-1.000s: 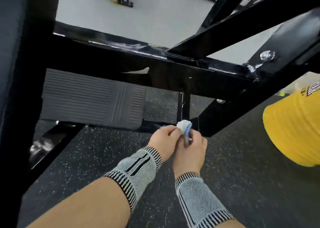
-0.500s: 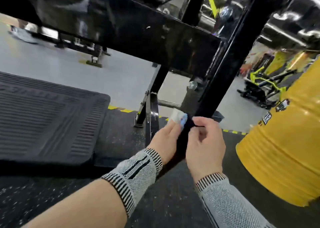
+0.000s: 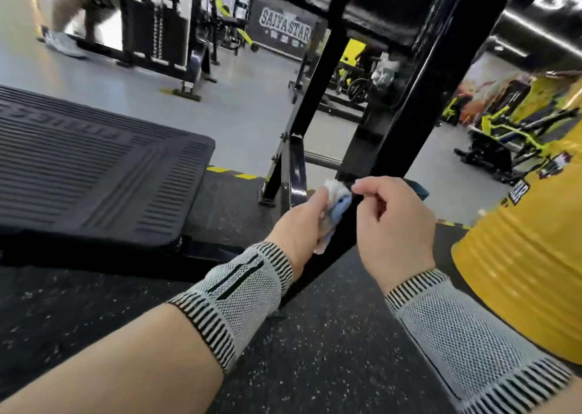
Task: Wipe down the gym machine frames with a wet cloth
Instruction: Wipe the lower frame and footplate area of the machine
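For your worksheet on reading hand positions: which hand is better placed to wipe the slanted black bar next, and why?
The left hand. It already holds the cloth against the slanted black bar. The right hand is beside the bar, its fingers curled, with no cloth visible in it.

The crumpled white-and-blue wet cloth (image 3: 334, 204) is being drawn lower along the slanted black steel frame bar (image 3: 406, 124), the hands being parted.

Crumpled white-and-blue cloth (image 3: 337, 201) pressed against slanted glossy black frame bar (image 3: 419, 105); wetness unclear, view blurred.
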Tool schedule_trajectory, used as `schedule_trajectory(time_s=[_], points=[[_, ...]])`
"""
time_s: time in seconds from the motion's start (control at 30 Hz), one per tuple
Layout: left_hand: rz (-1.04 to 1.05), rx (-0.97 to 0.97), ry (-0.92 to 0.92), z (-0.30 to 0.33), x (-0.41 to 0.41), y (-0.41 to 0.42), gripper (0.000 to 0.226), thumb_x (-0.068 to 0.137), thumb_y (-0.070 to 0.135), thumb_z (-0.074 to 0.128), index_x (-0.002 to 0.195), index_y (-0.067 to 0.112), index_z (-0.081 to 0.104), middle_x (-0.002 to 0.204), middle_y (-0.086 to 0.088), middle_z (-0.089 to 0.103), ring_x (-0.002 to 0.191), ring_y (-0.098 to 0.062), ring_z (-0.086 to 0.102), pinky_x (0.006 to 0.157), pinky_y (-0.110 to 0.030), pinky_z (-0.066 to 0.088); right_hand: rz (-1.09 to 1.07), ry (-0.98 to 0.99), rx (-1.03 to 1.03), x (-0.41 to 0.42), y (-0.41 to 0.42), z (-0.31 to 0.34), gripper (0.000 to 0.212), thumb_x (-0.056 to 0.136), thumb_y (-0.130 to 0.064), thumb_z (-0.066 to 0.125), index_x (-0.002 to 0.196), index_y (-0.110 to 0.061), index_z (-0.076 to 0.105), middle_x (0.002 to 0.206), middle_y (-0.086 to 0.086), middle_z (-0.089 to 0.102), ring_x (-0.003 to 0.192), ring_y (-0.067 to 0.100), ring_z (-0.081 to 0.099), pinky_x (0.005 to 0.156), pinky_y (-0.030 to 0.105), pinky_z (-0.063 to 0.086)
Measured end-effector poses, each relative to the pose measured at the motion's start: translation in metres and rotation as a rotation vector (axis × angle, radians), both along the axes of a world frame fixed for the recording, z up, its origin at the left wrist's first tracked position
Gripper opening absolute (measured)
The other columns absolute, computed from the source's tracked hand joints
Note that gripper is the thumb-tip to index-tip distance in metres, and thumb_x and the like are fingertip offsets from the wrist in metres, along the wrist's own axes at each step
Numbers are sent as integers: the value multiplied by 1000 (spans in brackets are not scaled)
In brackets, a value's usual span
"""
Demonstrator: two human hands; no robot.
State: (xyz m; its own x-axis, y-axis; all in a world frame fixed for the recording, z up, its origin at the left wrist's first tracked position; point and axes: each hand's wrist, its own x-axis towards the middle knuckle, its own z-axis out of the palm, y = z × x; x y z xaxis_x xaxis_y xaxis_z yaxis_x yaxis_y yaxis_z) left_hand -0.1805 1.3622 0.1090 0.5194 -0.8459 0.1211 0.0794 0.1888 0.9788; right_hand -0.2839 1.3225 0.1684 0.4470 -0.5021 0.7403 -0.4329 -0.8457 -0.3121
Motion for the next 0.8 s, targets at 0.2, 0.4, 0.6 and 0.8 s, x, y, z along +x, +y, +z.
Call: schedule_trajectory(time_s=[0.2, 0.4, 0.6, 0.8], points=[[-370, -170, 645, 5, 24, 15, 83, 93, 69, 10, 139, 11, 48, 135, -12, 57, 119, -23, 54, 98, -35, 42, -154, 673, -695, 19, -1, -22, 28, 84, -25, 60, 106, -9, 67, 110, 6, 67, 98, 30, 57, 81, 42, 38], [-20, -14, 663, -39, 36, 9, 61, 102, 51, 20, 104, 10, 64, 111, -8, 68, 106, -20, 63, 107, -44, 40, -155, 1115, -675, 50, 14, 10, 14, 92, -27, 51, 94, -20, 62, 101, 4, 62, 106, 29, 48, 85, 39, 37], [80, 150, 625, -93, 38, 14, 50, 102, 46, 26, 103, 15, 65, 120, -5, 65, 120, -19, 54, 103, -40, 37, -253, 1463, -783, 56, 2, -55, 36, 97, -21, 30, 115, -10, 59, 121, 19, 48, 118, 36, 33, 95, 42, 32], [81, 183, 623, -103, 36, 8, 53, 101, 49, 28, 119, 13, 62, 131, -3, 60, 115, -13, 54, 108, -39, 34, -244, 1511, -789, 71, -26, -143, 51, 100, -29, 21, 142, -1, 34, 137, 24, 33, 131, 38, 24, 111, 41, 19]])
